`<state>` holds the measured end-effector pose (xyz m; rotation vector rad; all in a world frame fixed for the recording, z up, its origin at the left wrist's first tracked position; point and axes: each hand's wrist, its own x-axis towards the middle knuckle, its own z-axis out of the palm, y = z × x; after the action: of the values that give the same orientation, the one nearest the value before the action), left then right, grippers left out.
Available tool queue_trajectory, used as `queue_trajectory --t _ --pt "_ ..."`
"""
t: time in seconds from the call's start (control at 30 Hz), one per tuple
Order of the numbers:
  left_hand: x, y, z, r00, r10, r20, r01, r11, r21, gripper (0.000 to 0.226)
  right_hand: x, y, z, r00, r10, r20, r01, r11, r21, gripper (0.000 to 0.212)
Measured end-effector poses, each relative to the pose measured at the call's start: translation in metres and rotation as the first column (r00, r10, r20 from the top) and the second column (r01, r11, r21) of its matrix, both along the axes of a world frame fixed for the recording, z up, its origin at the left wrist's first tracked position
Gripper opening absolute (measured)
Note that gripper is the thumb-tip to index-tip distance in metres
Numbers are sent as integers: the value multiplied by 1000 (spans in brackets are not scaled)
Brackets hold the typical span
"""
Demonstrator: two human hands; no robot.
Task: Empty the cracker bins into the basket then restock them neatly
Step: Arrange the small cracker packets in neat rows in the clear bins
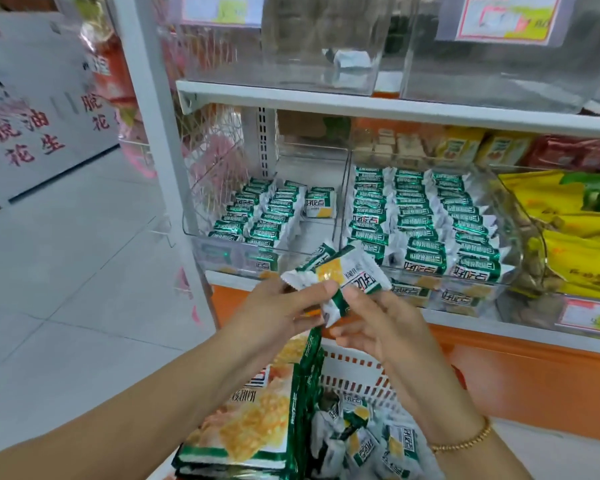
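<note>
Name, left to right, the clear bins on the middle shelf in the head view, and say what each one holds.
Partly filled cracker bin, two rows of green packets with its right side bare → full cracker bin, three rows of green packets → bin of yellow bags.

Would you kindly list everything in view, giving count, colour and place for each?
held packets: at least two, green, white and yellow, between both hands
left bin: one, clear, middle shelf, two rows of green packets plus one behind
right bin: one, clear, beside it, three full rows
basket: one, white, below the hands
loose packets: several, green and white, in the basket
big bags: a stack, green and yellow, at the basket's left side
upper bins: two, clear, top shelf, one white packet inside the left one
yellow bags: several, far right of middle shelf
bracelet: one, gold, right wrist
left hand: pinches the held packets
right hand: pinches the held packets
</note>
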<state>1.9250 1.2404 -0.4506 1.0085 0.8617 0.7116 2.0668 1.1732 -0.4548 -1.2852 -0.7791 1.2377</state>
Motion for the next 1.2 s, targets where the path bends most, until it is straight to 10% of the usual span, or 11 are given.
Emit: queue_trajectory --t 0.27,0.4,0.57,0.73,0.97,1.2 --pt "-19 22 0 982 152 115 -149 988 -34 36 -20 36 8 996 -44 -84 43 999 -10 32" --pt "-26 35 5 955 266 135 -245 957 -153 29 1 46 30 985 120 125 -127 991 43 47" --pt "-29 39 8 987 143 75 -128 976 -175 32 34 62 72 660 417 624 -433 891 -137 36" --pt "-26 37 9 999 6 35 -2 993 -116 31 30 83 93 409 599 688 -578 754 -313 34" --pt "-31 43 10 994 -110 -5 110 992 54 52 23 98 87 461 579 673 -542 784 -303 38" --pt "-39 54 3 992 -83 -91 92 992 91 60 23 118 82 48 479 876 -575 731 -368 65"
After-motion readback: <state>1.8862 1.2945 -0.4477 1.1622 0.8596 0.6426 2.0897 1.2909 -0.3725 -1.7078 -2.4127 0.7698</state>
